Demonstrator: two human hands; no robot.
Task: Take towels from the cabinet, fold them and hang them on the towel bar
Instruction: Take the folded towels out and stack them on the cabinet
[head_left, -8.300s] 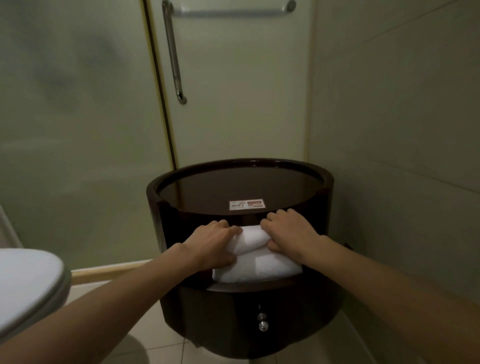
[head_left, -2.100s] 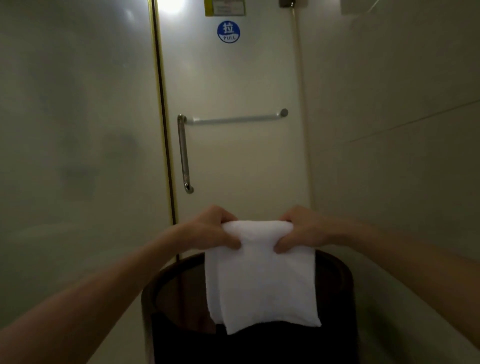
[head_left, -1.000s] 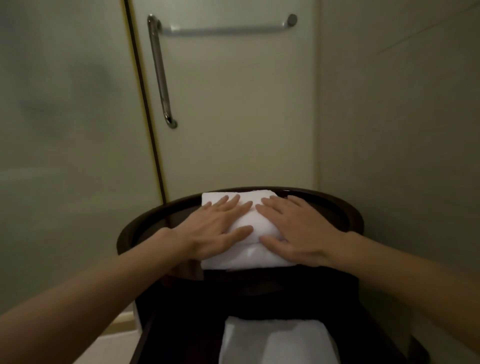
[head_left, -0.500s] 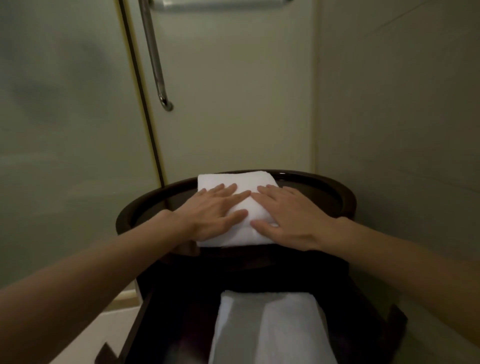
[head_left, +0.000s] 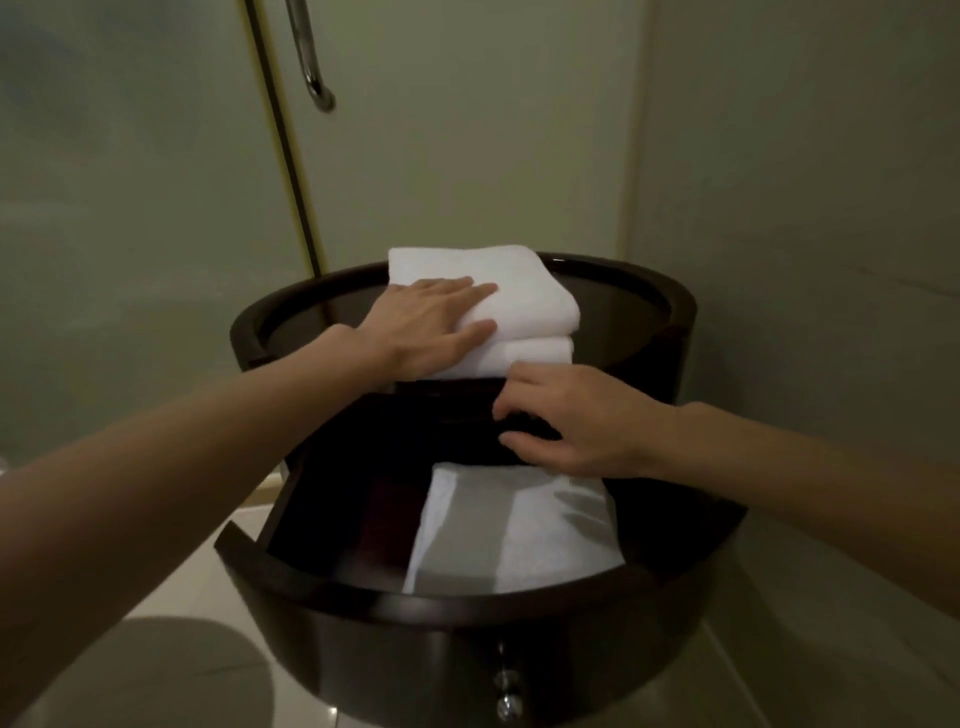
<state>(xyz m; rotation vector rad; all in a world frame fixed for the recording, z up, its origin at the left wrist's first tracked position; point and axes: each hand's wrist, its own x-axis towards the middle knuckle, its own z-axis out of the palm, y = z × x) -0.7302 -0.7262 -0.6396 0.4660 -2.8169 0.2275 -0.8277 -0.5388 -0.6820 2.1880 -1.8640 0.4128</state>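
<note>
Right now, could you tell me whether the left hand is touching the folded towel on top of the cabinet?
Touching. The head view shows the left hand lying flat, palm down, on the folded towel, its fingers spread across the top layer with no gap.

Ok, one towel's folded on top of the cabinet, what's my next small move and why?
Probably lower the right hand into the open drawer and take the white towel lying just below it. The left hand lies flat on the folded towel, so the right is free.
</note>
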